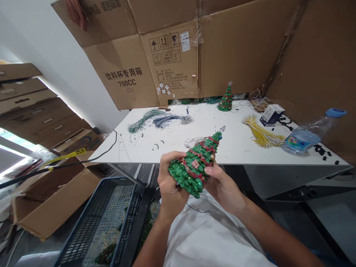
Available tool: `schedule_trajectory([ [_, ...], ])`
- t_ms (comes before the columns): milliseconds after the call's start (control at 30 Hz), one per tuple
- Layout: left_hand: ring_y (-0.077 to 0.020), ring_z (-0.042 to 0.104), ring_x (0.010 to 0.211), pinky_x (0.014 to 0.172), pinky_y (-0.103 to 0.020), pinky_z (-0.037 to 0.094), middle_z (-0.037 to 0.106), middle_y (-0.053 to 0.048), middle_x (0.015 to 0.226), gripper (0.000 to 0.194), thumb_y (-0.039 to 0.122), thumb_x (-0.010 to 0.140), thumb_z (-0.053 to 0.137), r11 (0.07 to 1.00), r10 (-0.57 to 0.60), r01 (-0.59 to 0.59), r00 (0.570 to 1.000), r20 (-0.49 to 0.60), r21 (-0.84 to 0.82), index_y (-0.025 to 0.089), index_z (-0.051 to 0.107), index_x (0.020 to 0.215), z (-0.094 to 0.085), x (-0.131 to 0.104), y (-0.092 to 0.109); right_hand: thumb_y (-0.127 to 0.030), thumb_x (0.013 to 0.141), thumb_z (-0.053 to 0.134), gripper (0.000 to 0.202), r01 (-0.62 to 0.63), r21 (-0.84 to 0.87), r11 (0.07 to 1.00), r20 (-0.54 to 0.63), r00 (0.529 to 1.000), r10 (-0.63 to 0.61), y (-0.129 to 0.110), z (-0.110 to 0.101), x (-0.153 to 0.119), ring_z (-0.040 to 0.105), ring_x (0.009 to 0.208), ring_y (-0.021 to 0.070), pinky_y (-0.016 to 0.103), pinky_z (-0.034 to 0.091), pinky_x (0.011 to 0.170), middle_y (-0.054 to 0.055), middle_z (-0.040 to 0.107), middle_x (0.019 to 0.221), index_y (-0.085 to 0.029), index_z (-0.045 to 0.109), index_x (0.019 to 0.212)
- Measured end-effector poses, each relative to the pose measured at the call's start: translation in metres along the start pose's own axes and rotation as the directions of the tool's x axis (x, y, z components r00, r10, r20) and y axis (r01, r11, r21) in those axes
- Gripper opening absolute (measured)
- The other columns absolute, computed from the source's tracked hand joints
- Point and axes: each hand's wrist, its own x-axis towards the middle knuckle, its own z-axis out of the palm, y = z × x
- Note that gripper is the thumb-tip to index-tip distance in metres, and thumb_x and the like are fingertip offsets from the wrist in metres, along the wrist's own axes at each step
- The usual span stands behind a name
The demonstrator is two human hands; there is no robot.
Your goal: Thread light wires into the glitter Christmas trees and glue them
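A green glittery Christmas tree figure (196,165) with red garlands, small baubles and a pale tip is held tilted over my lap, its tip pointing up and to the right. My left hand (171,185) is wrapped round its wide base from the left. From the right, my right hand (222,185) grips its side, the thumb on the front near the lower edge. Thin dark wire hangs below the figure near the white cloth on my lap. The underside of the base is hidden.
On the white table (172,142) lie green wires (144,120), blue wires (168,120), yellow wires (261,133), a second tree (226,99) and a bottle (303,137). A blue crate (94,215) stands low left. Another person's hand (76,14) shows above the cardboard.
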Motion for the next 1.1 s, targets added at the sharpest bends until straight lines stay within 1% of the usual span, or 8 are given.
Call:
schedule_trajectory([
  [133,-0.0241,0.072,0.109,0.093,-0.037,0.063,0.069,-0.008,0.125,0.013,0.027,0.096,0.083,1.000,-0.028,0.028,1.000,0.009,-0.004,0.023,0.076,0.106,-0.001,0.000,-0.001,-0.044,0.086,0.082,0.070,0.023,0.032,0.999,0.032,0.999,-0.024,-0.001,0.002,-0.001,0.073,0.121,0.0324,0.048,0.057,0.106,0.002,0.081,0.132,-0.035,0.061,0.152],
  [233,-0.0234,0.071,0.109,0.094,-0.037,0.063,0.068,-0.008,0.127,0.010,0.027,0.097,0.082,0.999,-0.041,0.041,0.999,0.025,-0.015,0.023,0.077,0.105,-0.002,-0.001,-0.002,-0.045,0.086,0.083,0.071,0.016,0.028,0.999,0.047,0.999,-0.017,0.001,0.001,-0.001,0.071,0.131,0.0336,0.050,0.056,0.111,0.002,0.080,0.139,-0.036,0.060,0.153],
  [300,-0.0225,0.070,0.110,0.096,-0.037,0.062,0.067,-0.008,0.129,0.006,0.023,0.097,0.082,0.999,-0.025,0.026,0.999,0.037,-0.033,0.023,0.077,0.099,-0.003,-0.001,-0.002,-0.043,0.086,0.083,0.072,0.009,0.026,1.000,0.044,0.999,-0.010,0.002,0.000,-0.001,0.070,0.133,0.0331,0.050,0.055,0.114,0.002,0.079,0.142,-0.037,0.059,0.154],
  [400,-0.0220,0.069,0.112,0.097,-0.037,0.061,0.066,-0.007,0.131,0.007,0.021,0.096,0.083,0.999,0.006,-0.004,0.999,0.051,-0.049,0.022,0.076,0.095,-0.003,-0.001,-0.003,-0.042,0.086,0.083,0.074,0.017,0.035,0.999,0.027,0.999,-0.018,0.003,0.000,-0.002,0.070,0.135,0.0321,0.050,0.053,0.118,0.001,0.078,0.145,-0.038,0.058,0.155],
  [633,-0.0234,0.070,0.109,0.092,-0.038,0.061,0.067,-0.008,0.126,0.013,0.031,0.098,0.083,0.999,0.042,-0.041,0.999,0.035,-0.034,0.022,0.075,0.095,-0.003,0.001,-0.002,-0.036,0.085,0.083,0.076,0.033,0.056,0.998,0.023,0.999,-0.035,0.003,0.002,-0.003,0.068,0.139,0.0310,0.050,0.050,0.123,0.001,0.077,0.146,-0.038,0.056,0.156],
  [867,-0.0237,0.069,0.109,0.092,-0.039,0.061,0.067,-0.009,0.125,0.011,0.029,0.097,0.083,0.998,0.056,-0.056,0.998,0.026,-0.015,0.022,0.074,0.100,-0.003,0.001,-0.001,-0.037,0.084,0.082,0.070,0.024,0.054,0.998,0.032,0.999,-0.025,0.000,0.004,-0.003,0.067,0.141,0.0323,0.050,0.050,0.123,0.000,0.078,0.145,-0.038,0.061,0.151],
  [1000,-0.0261,0.068,0.114,0.095,-0.041,0.062,0.065,-0.009,0.129,0.015,0.028,0.098,0.079,1.000,0.029,-0.029,0.997,0.077,0.006,0.024,0.072,0.111,-0.005,-0.002,-0.005,-0.039,0.082,0.082,0.064,0.015,0.062,0.998,0.038,0.999,-0.017,-0.007,0.008,-0.003,0.069,0.138,0.0347,0.052,0.053,0.118,0.001,0.081,0.138,-0.035,0.068,0.144],
  [1100,-0.0284,0.064,0.123,0.105,-0.046,0.060,0.061,-0.012,0.135,0.011,0.023,0.104,0.065,0.998,0.058,-0.054,0.986,0.155,-0.028,0.025,0.071,0.114,-0.011,-0.002,-0.009,-0.037,0.080,0.083,0.061,-0.007,0.062,0.998,0.040,0.999,0.005,-0.010,0.007,-0.002,0.071,0.135,0.0348,0.051,0.055,0.116,0.001,0.084,0.133,-0.033,0.071,0.140],
])
